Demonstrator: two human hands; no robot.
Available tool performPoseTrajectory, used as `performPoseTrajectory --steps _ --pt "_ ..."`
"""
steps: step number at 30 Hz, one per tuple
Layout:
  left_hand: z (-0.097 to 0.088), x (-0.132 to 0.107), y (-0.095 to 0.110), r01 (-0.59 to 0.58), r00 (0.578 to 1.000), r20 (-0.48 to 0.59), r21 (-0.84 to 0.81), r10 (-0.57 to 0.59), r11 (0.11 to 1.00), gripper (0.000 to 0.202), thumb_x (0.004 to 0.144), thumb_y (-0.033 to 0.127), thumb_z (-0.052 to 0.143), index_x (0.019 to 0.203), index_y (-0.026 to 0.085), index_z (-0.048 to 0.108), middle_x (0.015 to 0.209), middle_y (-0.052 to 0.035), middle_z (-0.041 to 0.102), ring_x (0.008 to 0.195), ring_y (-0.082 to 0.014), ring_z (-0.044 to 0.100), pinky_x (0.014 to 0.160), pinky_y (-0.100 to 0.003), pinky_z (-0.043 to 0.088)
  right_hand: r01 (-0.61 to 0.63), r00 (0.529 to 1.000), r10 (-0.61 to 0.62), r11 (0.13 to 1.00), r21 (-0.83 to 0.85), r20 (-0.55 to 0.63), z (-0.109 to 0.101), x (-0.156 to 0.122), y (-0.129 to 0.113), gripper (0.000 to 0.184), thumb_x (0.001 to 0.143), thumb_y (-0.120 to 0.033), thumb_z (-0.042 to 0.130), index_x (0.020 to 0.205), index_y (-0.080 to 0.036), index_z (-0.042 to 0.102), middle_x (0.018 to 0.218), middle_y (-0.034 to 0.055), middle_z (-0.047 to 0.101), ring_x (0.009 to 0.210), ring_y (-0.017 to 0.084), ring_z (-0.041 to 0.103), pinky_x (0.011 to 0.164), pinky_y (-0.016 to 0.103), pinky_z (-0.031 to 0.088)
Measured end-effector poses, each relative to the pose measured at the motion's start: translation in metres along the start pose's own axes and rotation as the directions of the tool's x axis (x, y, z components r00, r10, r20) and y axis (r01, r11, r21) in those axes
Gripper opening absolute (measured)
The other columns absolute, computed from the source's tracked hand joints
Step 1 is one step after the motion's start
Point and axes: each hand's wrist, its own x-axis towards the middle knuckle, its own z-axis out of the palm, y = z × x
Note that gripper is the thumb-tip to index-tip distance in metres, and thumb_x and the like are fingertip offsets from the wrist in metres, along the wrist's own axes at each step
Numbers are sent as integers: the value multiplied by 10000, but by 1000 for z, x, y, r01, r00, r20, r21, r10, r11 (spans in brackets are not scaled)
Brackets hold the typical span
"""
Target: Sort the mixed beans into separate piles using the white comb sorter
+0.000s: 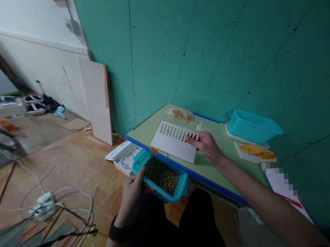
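My left hand (pixel 133 194) grips the near rim of a teal tub (pixel 182 187) full of green beans (pixel 161 176), held just below the table's blue front edge. A white slotted scraper (pixel 171 142) lies tilted on the green tabletop (pixel 148 130), and my right hand (pixel 207 147) pinches its right end. A few yellow beans (pixel 162 152) sit at the scraper's lower edge by the table rim. Farther back lies a pile of yellow beans (pixel 182 115), with scattered white grains (pixel 217 138) to its right.
An empty teal tub (pixel 251 125) rests on a white lid at the table's right, beside a white tray with orange pieces (pixel 257 152). The teal wall stands behind. On the wooden floor lie a power strip with cables (pixel 44 207), a white box (pixel 125 157) and a leaning board (pixel 96 99).
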Motion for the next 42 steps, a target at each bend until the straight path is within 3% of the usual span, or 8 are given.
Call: performPoseTrajectory --steps 8,19,25,29,35,40,42 --pt "-1 0 -1 7 1000 5 -3 -7 1000 597 530 719 833 370 197 591 388 -57 595 360 -171 577 432 -317 572 -22 1000 22 999 40 13 1 -3 3 490 656 -604 843 767 -140 733 708 45 711 615 162 585 568 268 421" --pt "0 -1 0 7 1000 2 8 -7 1000 631 497 757 830 362 185 599 382 -60 597 358 -171 584 407 -281 527 12 1000 -12 999 -36 0 3 -12 3 464 716 -610 797 752 -153 720 690 40 689 615 168 566 548 272 412" --pt "0 -2 0 -14 1000 12 24 14 1000 623 542 748 818 382 184 607 391 -53 595 368 -171 590 419 -283 533 108 994 -112 973 -202 -8 12 -32 -8 399 823 -566 722 794 -169 739 646 26 657 575 158 540 506 266 395" --pt "1 -5 2 -14 1000 6 11 14 1000 617 550 731 825 382 184 594 397 -45 584 378 -167 586 428 -284 543 223 971 -238 889 -400 13 21 -53 -14 356 938 -518 618 853 -202 760 637 25 678 552 164 588 527 281 429" --pt "-1 -3 -1 -15 1000 24 12 15 1000 609 577 725 813 406 175 613 408 -50 606 389 -161 598 448 -267 546 467 873 -456 678 -568 174 27 -66 -12 298 1019 -403 534 1067 -220 764 882 75 805 692 190 738 652 284 533" --pt "-5 2 -8 -1 1000 20 -4 1 1000 598 569 716 820 399 183 610 401 -35 595 381 -162 578 450 -286 548 709 664 -677 437 -553 316 37 -69 -6 237 1029 -213 495 1125 -139 699 917 70 809 695 153 746 634 253 543" --pt "-5 2 -8 -2 1000 24 -9 2 1000 559 622 666 816 409 187 621 406 -21 588 385 -152 558 460 -285 545 748 617 -688 359 -559 383 44 -69 -5 251 1004 -133 473 1167 -109 662 974 85 806 754 150 755 661 251 560"
